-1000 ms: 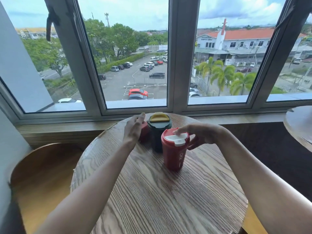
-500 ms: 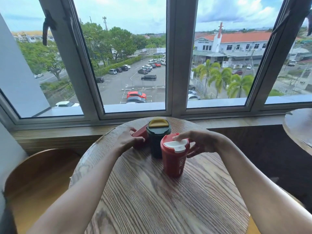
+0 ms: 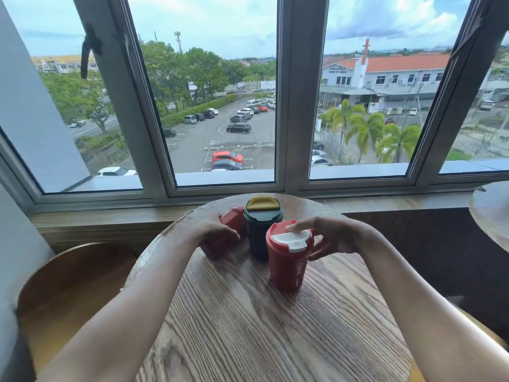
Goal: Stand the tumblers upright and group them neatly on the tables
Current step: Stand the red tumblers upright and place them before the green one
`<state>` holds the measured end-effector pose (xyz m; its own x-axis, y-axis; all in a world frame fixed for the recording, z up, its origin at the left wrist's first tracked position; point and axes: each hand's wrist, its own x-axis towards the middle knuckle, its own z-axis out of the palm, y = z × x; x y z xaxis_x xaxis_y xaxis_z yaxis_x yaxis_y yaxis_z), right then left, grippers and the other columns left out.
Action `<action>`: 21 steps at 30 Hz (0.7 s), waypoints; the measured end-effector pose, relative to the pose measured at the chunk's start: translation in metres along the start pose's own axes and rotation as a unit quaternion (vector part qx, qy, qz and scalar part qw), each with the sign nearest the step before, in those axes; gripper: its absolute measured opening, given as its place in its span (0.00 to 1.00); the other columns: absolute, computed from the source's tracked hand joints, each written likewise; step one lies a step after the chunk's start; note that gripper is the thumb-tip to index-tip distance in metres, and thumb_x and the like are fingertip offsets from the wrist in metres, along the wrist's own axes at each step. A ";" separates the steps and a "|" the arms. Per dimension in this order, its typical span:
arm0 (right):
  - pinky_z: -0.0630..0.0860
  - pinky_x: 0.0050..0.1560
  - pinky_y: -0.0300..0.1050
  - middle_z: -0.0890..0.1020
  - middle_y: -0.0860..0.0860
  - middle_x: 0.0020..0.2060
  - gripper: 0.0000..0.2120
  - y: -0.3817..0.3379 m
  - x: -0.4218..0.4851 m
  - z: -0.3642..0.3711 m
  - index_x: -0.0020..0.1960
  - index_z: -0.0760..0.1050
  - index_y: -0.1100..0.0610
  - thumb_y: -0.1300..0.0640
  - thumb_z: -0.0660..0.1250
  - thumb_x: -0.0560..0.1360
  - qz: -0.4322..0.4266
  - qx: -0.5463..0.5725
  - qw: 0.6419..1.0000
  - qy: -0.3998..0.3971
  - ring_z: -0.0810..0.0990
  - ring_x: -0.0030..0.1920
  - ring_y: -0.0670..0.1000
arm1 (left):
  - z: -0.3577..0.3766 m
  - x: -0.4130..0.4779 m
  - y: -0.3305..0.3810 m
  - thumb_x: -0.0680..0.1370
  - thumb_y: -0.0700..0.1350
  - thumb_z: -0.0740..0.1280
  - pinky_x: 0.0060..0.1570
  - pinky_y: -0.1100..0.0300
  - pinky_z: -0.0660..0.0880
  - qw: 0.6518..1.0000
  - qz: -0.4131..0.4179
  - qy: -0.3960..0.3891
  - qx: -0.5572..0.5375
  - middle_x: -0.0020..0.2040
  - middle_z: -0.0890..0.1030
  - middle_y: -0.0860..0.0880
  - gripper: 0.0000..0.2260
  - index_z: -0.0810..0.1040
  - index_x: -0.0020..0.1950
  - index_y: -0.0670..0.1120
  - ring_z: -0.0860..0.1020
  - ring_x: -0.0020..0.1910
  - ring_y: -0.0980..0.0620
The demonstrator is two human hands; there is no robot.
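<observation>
Three tumblers sit on a round wooden table (image 3: 248,326). A red tumbler with a white lid (image 3: 286,263) stands upright nearest me; my right hand (image 3: 327,238) touches its lid with fingertips, fingers spread. Behind it a dark green tumbler with a yellow lid (image 3: 261,230) stands upright. A second red tumbler (image 3: 231,219) lies on its side to the left of the green one, with my left hand (image 3: 217,232) closed over it.
A window wall and wooden sill (image 3: 96,224) run just behind the table. A wooden chair (image 3: 74,285) is at the left. The edge of another round table (image 3: 490,210) shows at the far right.
My left hand has come down from above the lying red tumbler and closed around it. My right hand stays on the white lid. The camera has tilted slightly.
</observation>
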<state>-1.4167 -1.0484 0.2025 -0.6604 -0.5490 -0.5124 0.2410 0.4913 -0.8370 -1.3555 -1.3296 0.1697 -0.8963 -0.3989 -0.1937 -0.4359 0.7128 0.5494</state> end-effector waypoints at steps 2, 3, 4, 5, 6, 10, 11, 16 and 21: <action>0.81 0.45 0.46 0.81 0.57 0.52 0.25 0.001 0.000 0.000 0.60 0.79 0.56 0.49 0.75 0.66 -0.001 0.000 1.000 0.002 0.82 0.45 0.57 | 0.003 -0.004 -0.007 0.64 0.51 0.79 0.25 0.61 0.70 0.999 -0.003 0.025 -0.036 0.41 0.82 0.46 0.17 0.79 0.46 0.47 0.78 0.35 0.53; 0.81 0.46 0.47 0.81 0.57 0.52 0.24 0.001 0.000 0.000 0.60 0.79 0.57 0.49 0.75 0.67 -0.002 0.000 1.000 0.002 0.82 0.45 0.57 | 0.004 -0.008 -0.012 0.64 0.50 0.78 0.26 0.61 0.71 0.997 -0.003 0.048 -0.059 0.43 0.83 0.46 0.17 0.79 0.48 0.47 0.79 0.35 0.53; 0.81 0.46 0.47 0.80 0.57 0.51 0.23 0.001 0.000 0.001 0.60 0.79 0.57 0.49 0.74 0.68 -0.004 0.000 1.000 0.003 0.82 0.45 0.57 | 0.005 -0.012 -0.018 0.62 0.49 0.77 0.30 0.61 0.74 0.993 -0.002 0.074 -0.095 0.44 0.84 0.46 0.19 0.79 0.51 0.47 0.80 0.37 0.52; 0.81 0.47 0.47 0.80 0.57 0.51 0.22 0.002 0.000 0.001 0.60 0.79 0.57 0.50 0.74 0.69 -0.006 0.000 1.000 0.004 0.82 0.45 0.58 | 0.007 -0.016 -0.024 0.60 0.49 0.77 0.35 0.59 0.77 0.986 -0.005 0.099 -0.135 0.45 0.85 0.46 0.23 0.78 0.53 0.47 0.81 0.39 0.51; 0.81 0.47 0.47 0.80 0.57 0.51 0.22 0.002 -0.001 0.001 0.60 0.79 0.57 0.50 0.73 0.69 -0.008 0.000 1.000 0.004 0.82 0.46 0.58 | 0.008 -0.023 -0.029 0.59 0.49 0.78 0.40 0.57 0.79 0.977 -0.007 0.127 -0.173 0.46 0.84 0.47 0.26 0.77 0.54 0.47 0.82 0.41 0.50; 0.81 0.50 0.48 0.82 0.56 0.50 0.19 0.003 -0.002 0.004 0.59 0.80 0.55 0.49 0.72 0.71 -0.017 -0.002 1.000 0.009 0.81 0.47 0.58 | 0.018 -0.059 -0.044 0.62 0.42 0.80 0.43 0.64 0.72 0.938 0.045 0.195 -0.282 0.46 0.78 0.54 0.30 0.69 0.59 0.48 0.77 0.44 0.58; 0.80 0.51 0.48 0.82 0.56 0.49 0.18 0.004 -0.003 0.005 0.58 0.80 0.55 0.49 0.72 0.71 -0.019 0.000 1.000 0.012 0.81 0.47 0.57 | 0.022 -0.069 -0.046 0.61 0.43 0.80 0.45 0.63 0.72 0.930 0.063 0.191 -0.307 0.48 0.78 0.55 0.34 0.67 0.61 0.48 0.77 0.47 0.59; 0.80 0.48 0.46 0.82 0.54 0.45 0.18 0.006 -0.003 0.008 0.57 0.81 0.54 0.49 0.72 0.70 -0.025 0.013 0.999 0.022 0.80 0.43 0.55 | 0.056 -0.097 -0.045 0.53 0.54 0.80 0.51 0.58 0.76 0.916 0.095 0.158 -0.356 0.53 0.79 0.52 0.44 0.63 0.64 0.48 0.79 0.52 0.57; 0.80 0.43 0.44 0.81 0.55 0.44 0.19 0.008 -0.005 0.013 0.57 0.81 0.56 0.48 0.72 0.70 -0.034 0.025 0.998 0.035 0.79 0.40 0.54 | 0.082 -0.105 -0.033 0.59 0.45 0.82 0.49 0.68 0.75 0.903 0.121 0.167 -0.378 0.56 0.76 0.54 0.40 0.61 0.63 0.50 0.77 0.52 0.65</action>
<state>-1.4023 -1.0507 0.1953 -0.7237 -0.5305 -0.4413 0.2289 0.4188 -0.8788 -1.2531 -1.2641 0.1052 -0.8286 -0.5255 0.1929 0.0627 0.2552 0.9648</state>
